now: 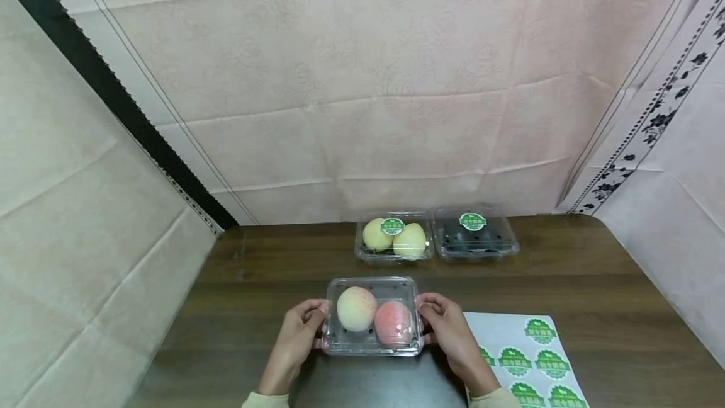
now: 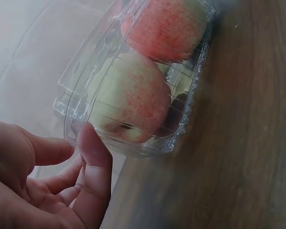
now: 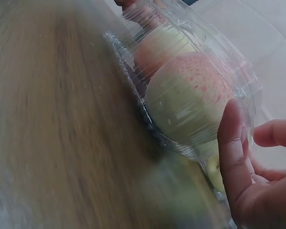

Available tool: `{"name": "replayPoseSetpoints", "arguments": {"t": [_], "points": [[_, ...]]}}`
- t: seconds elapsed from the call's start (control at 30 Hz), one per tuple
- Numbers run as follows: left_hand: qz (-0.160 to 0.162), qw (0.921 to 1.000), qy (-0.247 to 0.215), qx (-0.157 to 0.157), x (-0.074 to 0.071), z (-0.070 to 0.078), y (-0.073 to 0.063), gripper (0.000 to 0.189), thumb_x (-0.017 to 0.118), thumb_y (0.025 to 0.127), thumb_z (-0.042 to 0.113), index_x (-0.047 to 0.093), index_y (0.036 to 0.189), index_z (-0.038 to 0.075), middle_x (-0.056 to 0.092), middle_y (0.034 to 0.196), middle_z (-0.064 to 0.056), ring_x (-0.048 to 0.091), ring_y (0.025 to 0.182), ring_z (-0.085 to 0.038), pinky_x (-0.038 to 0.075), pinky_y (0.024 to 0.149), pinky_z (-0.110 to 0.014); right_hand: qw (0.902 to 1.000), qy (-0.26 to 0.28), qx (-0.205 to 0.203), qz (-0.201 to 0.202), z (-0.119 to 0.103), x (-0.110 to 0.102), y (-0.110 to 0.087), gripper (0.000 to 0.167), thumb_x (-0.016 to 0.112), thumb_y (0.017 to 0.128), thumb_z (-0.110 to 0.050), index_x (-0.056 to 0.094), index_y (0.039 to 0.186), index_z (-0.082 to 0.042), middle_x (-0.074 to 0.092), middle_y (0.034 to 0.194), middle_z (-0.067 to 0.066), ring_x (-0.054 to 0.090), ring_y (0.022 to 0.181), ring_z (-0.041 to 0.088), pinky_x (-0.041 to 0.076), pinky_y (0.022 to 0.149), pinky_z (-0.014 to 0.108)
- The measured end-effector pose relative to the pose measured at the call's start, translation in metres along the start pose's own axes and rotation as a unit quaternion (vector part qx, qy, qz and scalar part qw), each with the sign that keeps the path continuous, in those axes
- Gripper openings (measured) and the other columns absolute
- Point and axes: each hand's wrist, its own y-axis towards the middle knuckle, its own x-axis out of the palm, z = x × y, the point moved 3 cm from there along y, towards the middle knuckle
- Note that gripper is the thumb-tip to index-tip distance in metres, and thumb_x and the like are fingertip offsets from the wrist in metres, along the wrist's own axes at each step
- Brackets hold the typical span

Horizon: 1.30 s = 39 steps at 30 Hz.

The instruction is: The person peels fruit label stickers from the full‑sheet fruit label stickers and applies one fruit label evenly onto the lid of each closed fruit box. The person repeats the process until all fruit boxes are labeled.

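Note:
A clear plastic fruit box [image 1: 374, 351] holds a pale peach [image 1: 357, 309] and a pinker peach [image 1: 393, 323]; its lid is down. My left hand [image 1: 299, 335] pinches the left edge of the box, thumb and index finger meeting at the rim in the left wrist view. On the opposite side, my right hand [image 1: 450, 329] pinches the right edge between thumb and fingers. Both wrist views show the peaches through the ribbed plastic. Whether the box touches the table cannot be told. No label shows on its lid.
Behind stand a box of yellow-green fruit [image 1: 393, 250] and a box of dark fruit [image 1: 476, 244], each with a green label. A white sheet [image 1: 493, 326] with several green round stickers [image 1: 540, 330] lies on the wooden table [image 1: 255, 307] by my right forearm. Cloth hangs around.

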Motion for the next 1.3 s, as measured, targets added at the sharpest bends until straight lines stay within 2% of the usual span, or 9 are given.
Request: {"name": "replayPoseSetpoints", "arguments": {"t": [0.4,0.57,0.8,1.03,1.3], "points": [[-0.026,0.9996,-0.006,0.006,0.009,0.0,-0.003,0.032,0.058,0.109,0.013,0.06,0.131,-0.01,0.064,0.092,-0.005,0.06,0.08,-0.015,0.057,0.055,-0.027,0.9997,-0.017,0.011,0.01,-0.002,-0.012,-0.001,0.022,0.055,0.106,-0.004,0.061,0.124,0.008,0.065,0.089,0.005,0.058,0.072,0.015,0.054,0.052,0.028],[-0.039,0.9991,-0.01,0.012,0.015,0.002,-0.003,0.032,0.059,0.109,0.013,0.06,0.13,-0.011,0.064,0.091,-0.005,0.06,0.08,-0.015,0.058,0.056,-0.026,0.9995,-0.017,0.018,0.019,-0.004,-0.018,-0.002,0.02,0.054,0.105,-0.001,0.061,0.122,0.007,0.063,0.085,0.005,0.057,0.071,0.014,0.053,0.052,0.027],[-0.056,0.9982,-0.015,0.013,0.023,0.005,-0.003,0.031,0.059,0.108,0.012,0.06,0.129,-0.012,0.063,0.091,-0.005,0.06,0.08,-0.015,0.059,0.057,-0.026,0.9991,-0.037,0.008,0.02,-0.005,-0.028,-0.003,0.022,0.054,0.105,-0.004,0.06,0.123,0.008,0.063,0.087,0.005,0.057,0.072,0.014,0.053,0.051,0.027],[-0.08,0.9965,-0.021,0.014,0.033,0.006,-0.003,0.032,0.059,0.108,0.011,0.06,0.13,-0.012,0.063,0.093,-0.006,0.06,0.08,-0.015,0.061,0.058,-0.029,0.9985,-0.045,0.02,0.025,-0.004,-0.041,-0.005,0.022,0.054,0.106,-0.005,0.06,0.124,0.007,0.061,0.085,0.004,0.056,0.07,0.014,0.052,0.051,0.027],[-0.083,0.9961,-0.024,0.013,0.036,0.004,-0.002,0.032,0.057,0.109,0.011,0.058,0.13,-0.014,0.063,0.094,-0.005,0.06,0.08,-0.015,0.062,0.058,-0.03,0.9979,-0.054,0.029,0.023,-0.002,-0.047,-0.002,0.023,0.054,0.108,-0.007,0.058,0.126,0.006,0.058,0.084,0.004,0.054,0.071,0.014,0.052,0.053,0.028]]}}
